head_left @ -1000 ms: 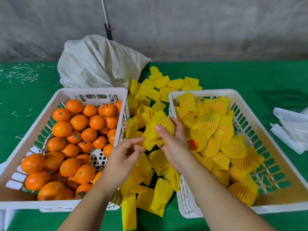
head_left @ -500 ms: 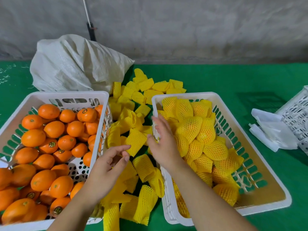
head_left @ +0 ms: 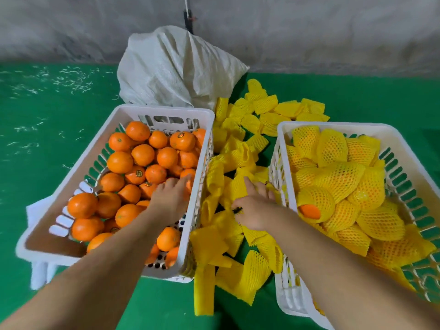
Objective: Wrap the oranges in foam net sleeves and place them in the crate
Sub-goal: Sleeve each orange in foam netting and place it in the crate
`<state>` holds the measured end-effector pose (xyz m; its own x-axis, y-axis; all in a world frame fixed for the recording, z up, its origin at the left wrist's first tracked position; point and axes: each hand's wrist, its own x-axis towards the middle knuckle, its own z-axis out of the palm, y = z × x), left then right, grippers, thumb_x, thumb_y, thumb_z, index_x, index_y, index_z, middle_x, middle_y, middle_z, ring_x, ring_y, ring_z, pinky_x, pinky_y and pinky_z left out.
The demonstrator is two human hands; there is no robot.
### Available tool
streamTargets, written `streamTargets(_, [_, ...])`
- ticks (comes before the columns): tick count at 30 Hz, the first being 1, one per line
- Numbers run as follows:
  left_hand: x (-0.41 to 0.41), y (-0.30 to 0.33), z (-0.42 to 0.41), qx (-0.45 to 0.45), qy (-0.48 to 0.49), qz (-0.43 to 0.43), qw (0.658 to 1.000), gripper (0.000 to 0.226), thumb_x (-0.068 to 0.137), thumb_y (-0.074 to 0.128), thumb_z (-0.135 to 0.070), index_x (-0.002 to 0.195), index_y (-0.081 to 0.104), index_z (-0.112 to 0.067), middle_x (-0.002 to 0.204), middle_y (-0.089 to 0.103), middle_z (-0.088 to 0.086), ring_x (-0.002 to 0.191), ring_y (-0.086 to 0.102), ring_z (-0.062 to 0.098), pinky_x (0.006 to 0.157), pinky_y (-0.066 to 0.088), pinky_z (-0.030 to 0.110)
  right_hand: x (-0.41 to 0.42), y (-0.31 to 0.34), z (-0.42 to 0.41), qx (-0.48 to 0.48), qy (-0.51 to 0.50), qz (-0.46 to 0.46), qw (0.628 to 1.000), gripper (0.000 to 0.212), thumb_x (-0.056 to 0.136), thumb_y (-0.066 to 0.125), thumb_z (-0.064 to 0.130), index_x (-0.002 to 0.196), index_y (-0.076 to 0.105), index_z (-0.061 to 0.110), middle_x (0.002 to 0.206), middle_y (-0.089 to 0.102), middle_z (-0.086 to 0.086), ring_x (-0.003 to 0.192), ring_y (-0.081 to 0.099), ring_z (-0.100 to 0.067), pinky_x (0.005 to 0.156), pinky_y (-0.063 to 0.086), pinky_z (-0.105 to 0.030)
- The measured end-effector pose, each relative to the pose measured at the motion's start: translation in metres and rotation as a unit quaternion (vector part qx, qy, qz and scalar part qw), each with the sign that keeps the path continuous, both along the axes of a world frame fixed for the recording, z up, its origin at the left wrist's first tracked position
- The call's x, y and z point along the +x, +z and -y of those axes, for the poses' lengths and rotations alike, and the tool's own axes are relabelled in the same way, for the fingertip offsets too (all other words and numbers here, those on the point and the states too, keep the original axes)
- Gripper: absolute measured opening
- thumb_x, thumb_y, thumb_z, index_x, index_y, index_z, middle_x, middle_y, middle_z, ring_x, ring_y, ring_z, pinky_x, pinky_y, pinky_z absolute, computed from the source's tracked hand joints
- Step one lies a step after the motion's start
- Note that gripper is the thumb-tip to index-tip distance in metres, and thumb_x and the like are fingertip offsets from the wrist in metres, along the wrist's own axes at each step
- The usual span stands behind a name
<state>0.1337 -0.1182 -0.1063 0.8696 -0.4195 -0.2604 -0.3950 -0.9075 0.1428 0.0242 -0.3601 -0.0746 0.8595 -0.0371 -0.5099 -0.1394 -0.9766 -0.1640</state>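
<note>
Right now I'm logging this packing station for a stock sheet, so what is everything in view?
bare oranges: a few dozen, orange, in the left crate
left crate: one, white slotted plastic, left of the sleeve pile
empty foam net sleeves: many, yellow, piled between the two crates
wrapped oranges: over a dozen, in yellow net, in the right crate
right crate: one, white slotted plastic, right of the pile
woven sack: one, off-white, behind the left crate
table cover: one, green, under everything
left hand: reaching over the bare oranges, grip unclear
right hand: in the sleeve pile, fingers on a sleeve
</note>
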Motion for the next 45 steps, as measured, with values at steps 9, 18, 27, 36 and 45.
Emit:
streamTargets(9, [-0.01, -0.033, 0.007, -0.106, 0.096, -0.07, 0.987, 0.076, 0.108, 0.049, -0.024, 0.168, 0.002, -0.028, 0.172, 0.012, 0.01, 0.144, 0.041, 0.044, 0.101, 0.045, 0.056, 0.029, -0.043, -0.003, -0.007, -0.062, -0.108, 0.992, 0.055, 0.101, 0.052, 0.051, 0.153, 0.034, 0.051, 0.163, -0.037, -0.008, 0.151, -0.026, -0.044, 0.123, 0.006, -0.063])
streamTargets(18, [-0.001, -0.042, -0.007, 0.073, 0.11, -0.06, 0.989, 0.068, 0.102, 0.064, -0.021, 0.158, 0.026, -0.015, 0.147, 0.038, 0.018, 0.111, 0.062, 0.038, 0.078, 0.056, 0.043, 0.029, -0.024, -0.016, 0.074, -0.089, 0.097, 0.988, 0.055, 0.104, 0.049, 0.038, 0.154, 0.042, 0.014, 0.167, 0.024, 0.0, 0.147, 0.028, -0.031, 0.117, 0.031, -0.047])
streamTargets(27, [-0.009, 0.0, 0.002, -0.055, 0.176, -0.041, 0.982, 0.054, 0.093, 0.068, -0.055, 0.125, 0.045, -0.019, 0.102, 0.062, 0.006, 0.092, 0.063, 0.028, 0.064, 0.052, 0.04, -0.023, 0.014, -0.008, 0.353, -0.24, 0.402, 0.81, 0.026, 0.092, 0.074, 0.015, 0.097, 0.062, 0.037, 0.091, 0.064, 0.018, 0.09, 0.062, -0.002, 0.068, 0.052, -0.019])
streamTargets(36, [-0.078, 0.083, 0.03, -0.623, 0.106, -0.181, 0.754, 0.042, 0.089, 0.055, -0.07, 0.099, 0.068, -0.031, 0.078, 0.064, -0.014, 0.07, 0.062, 0.002, 0.063, 0.048, 0.016, -0.044, 0.021, -0.015, 0.427, -0.302, 0.452, 0.723, 0.018, 0.087, 0.054, 0.022, 0.091, 0.065, 0.035, 0.094, 0.057, 0.021, 0.062, 0.054, -0.003, 0.051, 0.041, -0.015])
streamTargets(45, [-0.101, 0.073, 0.038, -0.485, 0.001, -0.202, 0.851, 0.043, 0.083, 0.058, -0.077, 0.113, 0.064, -0.046, 0.108, 0.068, -0.01, 0.098, 0.067, 0.011, 0.088, 0.056, 0.049, -0.033, 0.007, -0.022, 0.479, -0.28, 0.344, 0.757, 0.022, 0.086, 0.072, 0.034, 0.1, 0.065, 0.049, 0.091, 0.075, 0.011, 0.081, 0.071, -0.007, 0.066, 0.056, -0.034])
